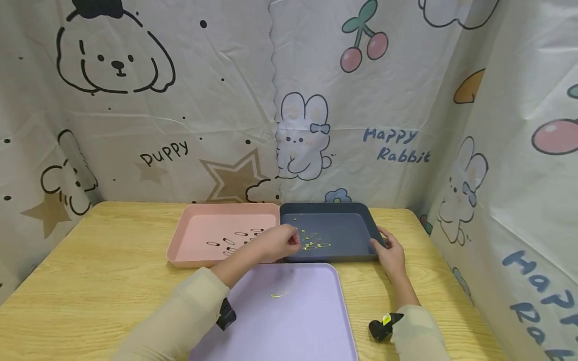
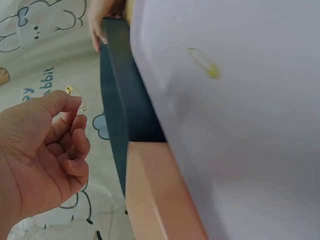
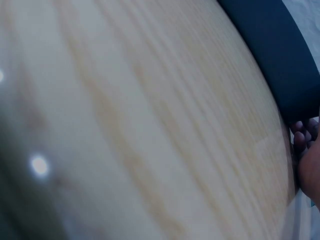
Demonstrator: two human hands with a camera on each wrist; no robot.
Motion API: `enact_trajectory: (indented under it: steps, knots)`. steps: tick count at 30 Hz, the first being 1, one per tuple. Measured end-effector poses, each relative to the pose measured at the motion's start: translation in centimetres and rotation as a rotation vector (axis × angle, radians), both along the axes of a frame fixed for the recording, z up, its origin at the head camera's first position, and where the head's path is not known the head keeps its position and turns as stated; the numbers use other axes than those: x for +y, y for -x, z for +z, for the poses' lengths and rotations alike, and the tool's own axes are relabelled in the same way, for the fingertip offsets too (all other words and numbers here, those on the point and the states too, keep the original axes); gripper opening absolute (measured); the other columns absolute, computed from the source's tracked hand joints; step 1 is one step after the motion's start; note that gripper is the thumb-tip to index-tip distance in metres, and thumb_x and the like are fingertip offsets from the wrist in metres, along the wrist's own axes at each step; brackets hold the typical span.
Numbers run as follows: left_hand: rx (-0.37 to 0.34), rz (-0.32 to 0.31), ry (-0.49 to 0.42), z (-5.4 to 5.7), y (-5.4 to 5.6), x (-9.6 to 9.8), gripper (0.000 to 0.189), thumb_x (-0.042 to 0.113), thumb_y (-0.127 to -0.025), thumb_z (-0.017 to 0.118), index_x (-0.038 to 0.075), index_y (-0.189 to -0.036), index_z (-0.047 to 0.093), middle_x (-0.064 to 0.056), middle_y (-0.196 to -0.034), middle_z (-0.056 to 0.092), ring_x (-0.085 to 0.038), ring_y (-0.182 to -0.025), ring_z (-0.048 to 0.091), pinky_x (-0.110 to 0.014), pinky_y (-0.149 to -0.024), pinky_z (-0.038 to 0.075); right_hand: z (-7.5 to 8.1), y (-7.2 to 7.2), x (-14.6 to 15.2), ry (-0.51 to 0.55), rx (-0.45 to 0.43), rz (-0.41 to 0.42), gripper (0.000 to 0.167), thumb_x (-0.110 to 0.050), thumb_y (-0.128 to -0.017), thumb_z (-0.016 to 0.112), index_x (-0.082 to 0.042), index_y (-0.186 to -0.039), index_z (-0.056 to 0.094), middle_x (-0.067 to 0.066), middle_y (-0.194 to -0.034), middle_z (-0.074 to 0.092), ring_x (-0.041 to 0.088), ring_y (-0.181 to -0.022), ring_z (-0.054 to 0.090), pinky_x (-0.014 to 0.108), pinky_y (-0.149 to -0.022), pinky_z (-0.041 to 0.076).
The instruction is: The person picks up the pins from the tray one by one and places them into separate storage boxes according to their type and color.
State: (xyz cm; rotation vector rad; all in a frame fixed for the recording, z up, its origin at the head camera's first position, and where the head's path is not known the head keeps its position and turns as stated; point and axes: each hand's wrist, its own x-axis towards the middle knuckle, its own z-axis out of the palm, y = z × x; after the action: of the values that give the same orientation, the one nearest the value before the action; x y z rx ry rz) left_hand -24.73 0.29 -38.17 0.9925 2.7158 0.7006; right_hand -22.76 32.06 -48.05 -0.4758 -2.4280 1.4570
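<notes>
Between thumb and forefinger, my left hand [image 1: 276, 242] pinches a gold safety pin [image 2: 69, 90], plain in the left wrist view. That hand is over the near left side of the dark blue tray [image 1: 347, 230], where several gold safety pins [image 1: 323, 245] lie. At the tray's right end, my right hand [image 1: 392, 255] holds the rim, thumb inside and fingers outside. Another gold safety pin [image 1: 279, 295] lies on the lilac tray [image 1: 298, 326] in front. Several dark safety pins [image 1: 213, 243] lie in the pink tray [image 1: 203, 225], partly hidden by my left forearm.
The pink and dark blue trays stand side by side at the back of the wooden table [image 1: 104, 271]. A printed cloth [image 1: 226, 115] hangs behind them and along both sides. Each wrist carries a black camera [image 1: 383, 328].
</notes>
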Motion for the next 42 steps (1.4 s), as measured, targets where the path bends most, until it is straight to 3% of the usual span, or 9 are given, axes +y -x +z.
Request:
enact_trajectory:
  steps: [5,15,24,32,42]
  knots:
    - [0.025,-0.009,0.004,0.7,1.4,2.0,0.006,0.014,-0.086,0.058,0.010,-0.081,0.059,0.002,-0.073,0.055,-0.010,-0.066,0.048,-0.023,-0.061,0.041,-0.2,0.0,0.0,0.007,0.003,0.003,0.049,-0.029,-0.091,0.059,-0.020,-0.138,0.047,0.013,-0.119,0.055,0.008,-0.092,0.047,0.014,-0.069,0.040]
    - [-0.032,0.031,0.006,1.1,3.6,5.5,0.009,0.016,-0.089,0.055,0.012,-0.082,0.059,0.004,-0.065,0.050,-0.009,-0.056,0.044,-0.022,-0.055,0.036,-0.3,0.1,0.2,0.008,0.003,-0.011,0.049,-0.030,-0.091,0.060,-0.021,-0.137,0.047,0.012,-0.119,0.055,0.011,-0.094,0.048,0.014,-0.070,0.040]
    - [-0.043,0.094,-0.032,0.3,4.6,7.3,0.024,0.017,-0.089,0.055,0.015,-0.066,0.051,0.007,-0.055,0.042,-0.008,-0.050,0.038,-0.023,-0.053,0.033,-0.1,0.1,0.1,0.020,0.005,0.005,0.049,-0.029,-0.091,0.059,-0.020,-0.138,0.047,0.014,-0.121,0.055,0.015,-0.099,0.048,0.015,-0.072,0.040]
    - [0.008,0.126,-0.036,0.3,5.3,8.3,0.035,0.016,-0.090,0.052,0.019,-0.057,0.040,0.007,-0.053,0.035,-0.009,-0.049,0.034,-0.024,-0.052,0.030,-0.3,0.1,0.3,0.023,0.004,0.002,0.049,-0.027,-0.091,0.060,-0.019,-0.138,0.047,0.014,-0.121,0.055,0.015,-0.099,0.048,0.014,-0.071,0.039]
    - [0.034,0.173,-0.001,-0.2,5.8,9.0,0.022,0.019,-0.091,0.051,0.016,-0.070,0.051,0.005,-0.068,0.048,-0.010,-0.060,0.044,-0.025,-0.058,0.035,-0.5,0.3,0.4,0.030,0.004,-0.006,0.049,-0.027,-0.091,0.060,-0.020,-0.137,0.048,0.014,-0.120,0.055,0.015,-0.099,0.048,0.015,-0.072,0.039]
